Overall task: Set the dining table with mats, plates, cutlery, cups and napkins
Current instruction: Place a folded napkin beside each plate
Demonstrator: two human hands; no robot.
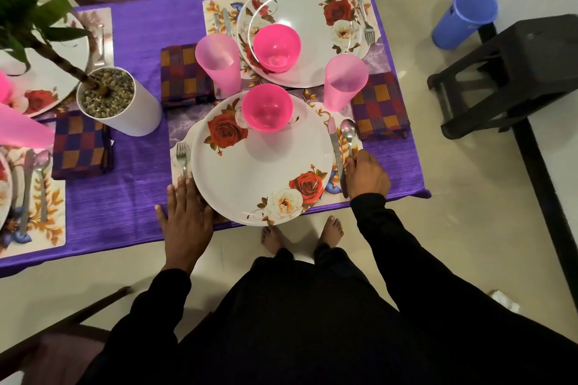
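Note:
A white rose-patterned plate (259,172) lies on a floral mat (175,162) at the near table edge, with a pink bowl (267,109) on its far rim. A fork (182,157) lies left of the plate; a knife (336,150) and a spoon (348,133) lie to its right. My left hand (184,216) rests flat with fingers apart on the mat's near left corner, below the fork. My right hand (366,175) pinches the spoon's handle. A pink cup (344,83) and a checked napkin (380,106) stand at the far right of this setting.
Across the purple tablecloth (137,40) is a second setting: plate (316,22), pink bowl (276,47), pink cup (217,62), napkin (183,75). A white plant pot (125,103) stands at centre left. More settings lie at the left. A blue cup (463,17) and a black stool (513,72) are off to the right.

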